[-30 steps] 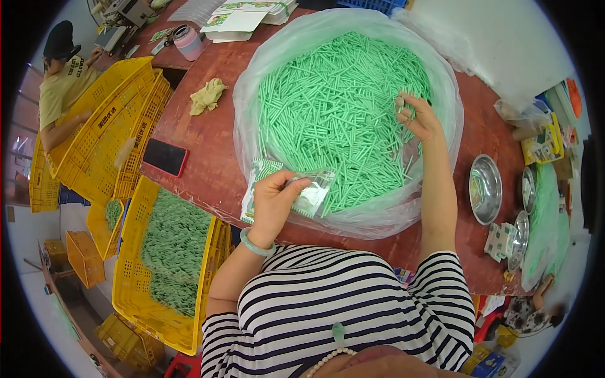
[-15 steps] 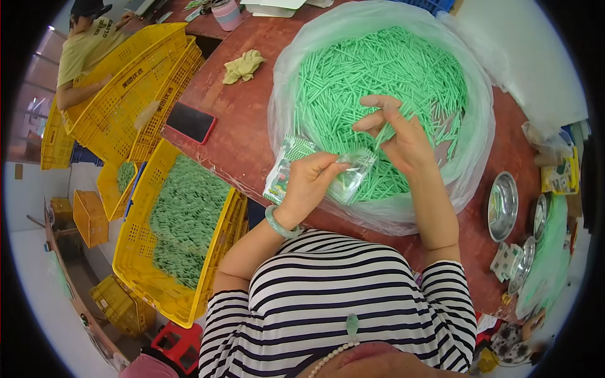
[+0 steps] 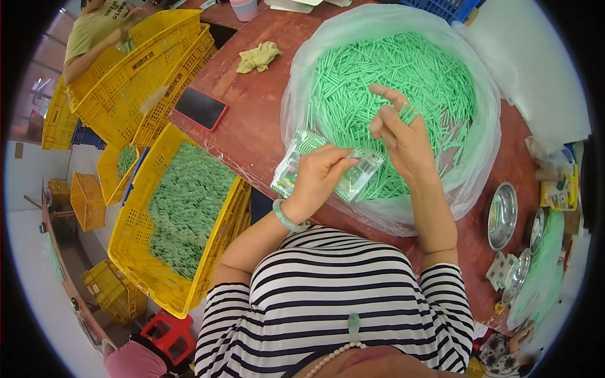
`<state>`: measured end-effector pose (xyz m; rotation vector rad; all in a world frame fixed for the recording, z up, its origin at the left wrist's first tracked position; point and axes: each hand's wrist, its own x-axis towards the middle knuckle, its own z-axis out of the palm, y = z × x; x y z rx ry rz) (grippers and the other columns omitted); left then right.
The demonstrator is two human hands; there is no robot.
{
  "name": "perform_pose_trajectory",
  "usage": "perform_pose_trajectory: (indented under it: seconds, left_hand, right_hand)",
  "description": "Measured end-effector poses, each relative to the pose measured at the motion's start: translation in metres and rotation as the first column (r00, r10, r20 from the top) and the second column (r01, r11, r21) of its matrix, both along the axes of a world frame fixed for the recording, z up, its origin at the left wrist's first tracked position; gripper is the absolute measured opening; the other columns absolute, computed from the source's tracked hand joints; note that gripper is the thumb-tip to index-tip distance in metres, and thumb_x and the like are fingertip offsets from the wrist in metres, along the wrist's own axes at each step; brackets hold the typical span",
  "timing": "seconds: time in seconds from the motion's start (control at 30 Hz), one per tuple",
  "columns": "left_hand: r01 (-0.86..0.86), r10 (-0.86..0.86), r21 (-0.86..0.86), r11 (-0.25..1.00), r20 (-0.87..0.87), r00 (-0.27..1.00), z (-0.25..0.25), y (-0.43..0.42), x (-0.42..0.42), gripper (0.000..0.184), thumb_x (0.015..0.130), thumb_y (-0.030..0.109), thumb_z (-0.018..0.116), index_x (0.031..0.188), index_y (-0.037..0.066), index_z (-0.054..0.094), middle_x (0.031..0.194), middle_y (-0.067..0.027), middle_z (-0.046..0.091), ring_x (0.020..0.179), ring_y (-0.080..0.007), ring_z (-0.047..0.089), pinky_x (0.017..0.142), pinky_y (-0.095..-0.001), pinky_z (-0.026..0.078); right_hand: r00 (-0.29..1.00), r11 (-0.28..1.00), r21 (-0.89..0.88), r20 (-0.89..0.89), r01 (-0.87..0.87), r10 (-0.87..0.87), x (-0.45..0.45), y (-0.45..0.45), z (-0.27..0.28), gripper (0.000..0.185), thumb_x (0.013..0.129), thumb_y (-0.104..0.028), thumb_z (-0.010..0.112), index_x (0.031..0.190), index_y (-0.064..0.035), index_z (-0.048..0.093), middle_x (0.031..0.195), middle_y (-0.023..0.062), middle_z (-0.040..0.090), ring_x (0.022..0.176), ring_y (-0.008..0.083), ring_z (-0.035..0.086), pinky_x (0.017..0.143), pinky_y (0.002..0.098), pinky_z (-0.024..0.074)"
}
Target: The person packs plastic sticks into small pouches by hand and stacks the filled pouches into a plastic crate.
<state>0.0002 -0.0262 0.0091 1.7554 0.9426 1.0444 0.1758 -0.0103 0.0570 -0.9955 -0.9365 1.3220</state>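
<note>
My left hand (image 3: pixel 320 176), with a pale bracelet at the wrist, pinches a clear plastic packet (image 3: pixel 360 179) by its upper edge. Green-striped printed packaging (image 3: pixel 301 143) shows on the other side of that hand; whether it is the same packet I cannot tell. My right hand (image 3: pixel 406 142) is raised over a big plastic bag (image 3: pixel 302 82) full of thin green sticks (image 3: pixel 403 63). A few green sticks (image 3: pixel 409 113) show between its thumb and fingers, while the index finger is stretched out.
A phone (image 3: pixel 200 109) and a yellow cloth (image 3: pixel 259 57) lie on the red table (image 3: pixel 246 101). Yellow crate (image 3: pixel 208 271) at left holds many green pieces. Metal bowls (image 3: pixel 502 216) stand at right. A co-worker (image 3: pixel 94 34) is beside stacked crates (image 3: pixel 151 60).
My right hand has turned, its fingers curling more around the sticks. The packet in my left hand now lies flatter, its printed label showing. The whole view has shifted slightly.
</note>
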Motion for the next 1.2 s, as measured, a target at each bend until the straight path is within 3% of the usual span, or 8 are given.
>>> perform_pose_trajectory:
  seconds: [0.07,0.17,0.37,0.6,0.9,1.0,1.07,1.2]
  left_hand:
    - [-0.027,0.031,-0.159,0.987,0.025,0.999,-0.001,-0.002,-0.001,0.011,0.081,0.010,0.067,0.084,-0.001,0.065,0.063,-0.0080,0.055,0.056,-0.0159,0.051,0.052,-0.0294,0.039]
    - [-0.013,0.026,-0.198,0.980,0.066,0.997,-0.006,0.000,-0.004,0.011,0.080,0.010,0.068,0.083,-0.001,0.065,0.064,-0.0078,0.057,0.055,-0.0135,0.050,0.050,-0.0288,0.039]
    - [0.024,-0.020,-0.105,0.994,0.036,0.999,-0.009,0.001,-0.003,0.017,0.083,0.014,0.066,0.078,-0.001,0.062,0.063,-0.0090,0.054,0.056,-0.0182,0.048,0.052,-0.0310,0.039]
    - [0.066,-0.068,-0.048,0.997,-0.038,0.997,-0.008,0.004,-0.001,0.029,0.084,0.019,0.064,0.068,-0.002,0.052,0.060,-0.0119,0.045,0.057,-0.0259,0.045,0.054,-0.0363,0.037]
    - [0.043,-0.043,-0.014,0.999,0.006,0.999,-0.004,0.003,0.002,0.023,0.084,0.017,0.063,0.073,-0.001,0.057,0.063,-0.0113,0.050,0.063,-0.0268,0.048,0.060,-0.0359,0.040]
    - [0.058,-0.058,0.022,0.998,0.002,0.998,-0.007,0.005,0.000,0.020,0.084,0.017,0.063,0.077,-0.001,0.060,0.065,-0.0112,0.052,0.065,-0.0264,0.050,0.060,-0.0346,0.041]
    - [0.036,-0.035,-0.012,0.999,0.092,0.995,-0.010,0.004,0.004,0.018,0.084,0.016,0.064,0.080,-0.001,0.061,0.066,-0.0109,0.053,0.066,-0.0248,0.051,0.061,-0.0340,0.041]
    - [0.047,-0.043,-0.022,0.999,0.160,0.986,-0.011,0.006,0.009,0.017,0.084,0.015,0.064,0.082,-0.002,0.061,0.068,-0.0100,0.055,0.067,-0.0230,0.051,0.062,-0.0333,0.042]
  right_hand:
    - [0.986,0.991,-0.030,-0.108,-0.133,0.129,0.006,-0.001,0.001,0.037,0.094,-0.023,0.052,0.120,0.0033,0.052,0.082,0.0082,0.065,0.059,0.0063,0.041,0.063,0.0211,0.0381]
    - [0.985,0.988,-0.082,-0.121,-0.130,0.119,0.004,0.000,-0.001,0.039,0.094,-0.028,0.052,0.118,0.0035,0.054,0.087,0.0106,0.066,0.067,0.0100,0.050,0.072,0.0250,0.0419]
    - [0.986,0.986,-0.026,-0.014,-0.166,0.166,-0.003,-0.001,0.001,0.042,0.095,-0.032,0.050,0.118,0.0023,0.055,0.099,0.0147,0.065,0.096,0.0230,0.061,0.087,0.0353,0.0444]
    - [0.974,0.974,-0.028,-0.029,-0.224,0.223,-0.010,-0.005,0.007,0.044,0.096,-0.033,0.047,0.122,0.0018,0.053,0.101,0.0157,0.065,0.099,0.0250,0.061,0.090,0.0366,0.0439]
    - [0.911,0.935,0.030,0.239,-0.353,0.337,-0.007,-0.006,0.002,0.052,0.096,-0.043,0.042,0.124,0.0000,0.051,0.105,0.0149,0.066,0.103,0.0196,0.057,0.099,0.0384,0.0332]
    - [0.884,0.902,0.024,0.214,-0.431,0.416,0.000,-0.006,-0.001,0.056,0.096,-0.045,0.039,0.126,0.0006,0.051,0.113,0.0150,0.062,0.107,0.0202,0.054,0.098,0.0372,0.0337]
    - [0.867,0.888,0.008,0.220,-0.459,0.446,0.002,-0.007,-0.007,0.054,0.096,-0.045,0.041,0.125,-0.0017,0.053,0.118,0.0127,0.060,0.112,0.0210,0.051,0.101,0.0372,0.0330]
    - [0.804,0.887,0.019,0.431,-0.462,0.409,0.004,-0.003,0.004,0.059,0.096,-0.047,0.036,0.126,0.0022,0.051,0.131,0.0125,0.050,0.122,0.0234,0.044,0.098,0.0380,0.0362]
